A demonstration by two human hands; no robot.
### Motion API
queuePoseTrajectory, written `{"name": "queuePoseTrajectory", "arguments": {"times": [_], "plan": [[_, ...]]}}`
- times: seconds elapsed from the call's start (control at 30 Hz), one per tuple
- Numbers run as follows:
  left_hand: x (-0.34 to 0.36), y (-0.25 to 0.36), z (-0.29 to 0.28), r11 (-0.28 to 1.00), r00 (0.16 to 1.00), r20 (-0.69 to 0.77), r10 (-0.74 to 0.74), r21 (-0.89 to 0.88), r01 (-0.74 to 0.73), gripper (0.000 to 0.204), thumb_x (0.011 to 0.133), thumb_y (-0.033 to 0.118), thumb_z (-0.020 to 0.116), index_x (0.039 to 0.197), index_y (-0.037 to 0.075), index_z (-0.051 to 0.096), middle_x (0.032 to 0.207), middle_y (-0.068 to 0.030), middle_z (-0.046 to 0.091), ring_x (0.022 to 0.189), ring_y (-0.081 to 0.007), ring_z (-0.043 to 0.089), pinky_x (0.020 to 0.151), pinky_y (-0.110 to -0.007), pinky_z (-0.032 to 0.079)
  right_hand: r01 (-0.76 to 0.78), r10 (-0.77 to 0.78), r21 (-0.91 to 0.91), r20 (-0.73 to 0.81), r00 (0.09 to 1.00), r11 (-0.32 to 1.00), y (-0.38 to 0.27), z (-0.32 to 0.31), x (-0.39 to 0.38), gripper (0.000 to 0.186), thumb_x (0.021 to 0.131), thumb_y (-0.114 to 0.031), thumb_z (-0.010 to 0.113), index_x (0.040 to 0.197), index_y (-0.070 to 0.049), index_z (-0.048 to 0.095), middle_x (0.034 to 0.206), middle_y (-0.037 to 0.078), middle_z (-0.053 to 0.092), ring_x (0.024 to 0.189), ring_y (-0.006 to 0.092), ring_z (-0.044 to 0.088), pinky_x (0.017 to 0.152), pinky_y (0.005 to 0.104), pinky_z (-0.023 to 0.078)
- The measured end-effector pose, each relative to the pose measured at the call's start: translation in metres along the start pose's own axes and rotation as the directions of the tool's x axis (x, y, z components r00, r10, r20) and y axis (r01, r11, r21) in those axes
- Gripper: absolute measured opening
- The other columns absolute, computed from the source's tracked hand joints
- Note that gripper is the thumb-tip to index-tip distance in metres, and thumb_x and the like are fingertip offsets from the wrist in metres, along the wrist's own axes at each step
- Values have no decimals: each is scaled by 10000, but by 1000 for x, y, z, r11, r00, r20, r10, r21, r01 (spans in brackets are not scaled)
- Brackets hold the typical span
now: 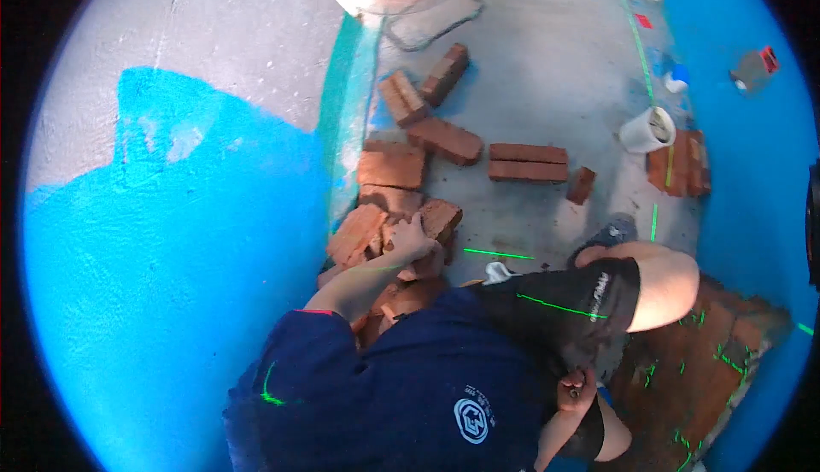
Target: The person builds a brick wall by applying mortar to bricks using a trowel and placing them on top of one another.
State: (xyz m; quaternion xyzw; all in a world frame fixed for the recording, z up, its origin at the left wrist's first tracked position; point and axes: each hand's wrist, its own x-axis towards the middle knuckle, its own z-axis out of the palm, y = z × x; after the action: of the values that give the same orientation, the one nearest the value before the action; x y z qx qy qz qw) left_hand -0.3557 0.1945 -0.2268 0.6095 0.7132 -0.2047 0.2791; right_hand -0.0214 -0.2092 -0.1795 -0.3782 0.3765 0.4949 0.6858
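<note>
My left hand reaches into a pile of red bricks beside the blue wall, its fingers bent against the near end of a brick. The grip is partly hidden by the back of the hand. Just left of that hand leans another brick, tilted on the pile. Low on the right, next to my bent leg, my right hand is closed. Its fingers are curled in, and whatever they may hold is too small to make out.
Loose bricks lie farther along the wall, with a stacked pair and a broken piece right of them. A white bucket stands by more bricks. At right is brickwork; bright green lines cross the floor.
</note>
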Motion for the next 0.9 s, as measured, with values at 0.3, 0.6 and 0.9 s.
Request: {"name": "queuePoseTrajectory", "arguments": {"times": [0.3,0.6,0.9], "plan": [[74,-177,-3,996,996,-74,52,-63,-57,840,758,569,704,1423,147,411,1461,-210,359,1325,-424,356,1090,-494,334,-50,34,-147,-110,993,988,-14,-8,-2,221,1000,-248,472,855,-113,569,614,0,531,518,119,525,501,269,489],[99,-214,6,985,983,76,-167,-32,170,1406,444,309,947,1534,104,83,1543,-255,198,1401,-385,294,1119,-389,348,-123,113,65,136,984,990,-48,-2,-44,204,977,-271,505,1061,-114,605,887,66,654,743,184,625,702,307,526],[49,-161,-103,390,815,416,404,-884,258,744,677,93,695,1375,51,441,1123,-100,625,1007,-257,605,905,-386,482,-225,284,-233,259,923,946,-88,-44,-84,424,978,-416,525,1285,-127,570,873,125,684,645,257,640,635,397,566]]}}
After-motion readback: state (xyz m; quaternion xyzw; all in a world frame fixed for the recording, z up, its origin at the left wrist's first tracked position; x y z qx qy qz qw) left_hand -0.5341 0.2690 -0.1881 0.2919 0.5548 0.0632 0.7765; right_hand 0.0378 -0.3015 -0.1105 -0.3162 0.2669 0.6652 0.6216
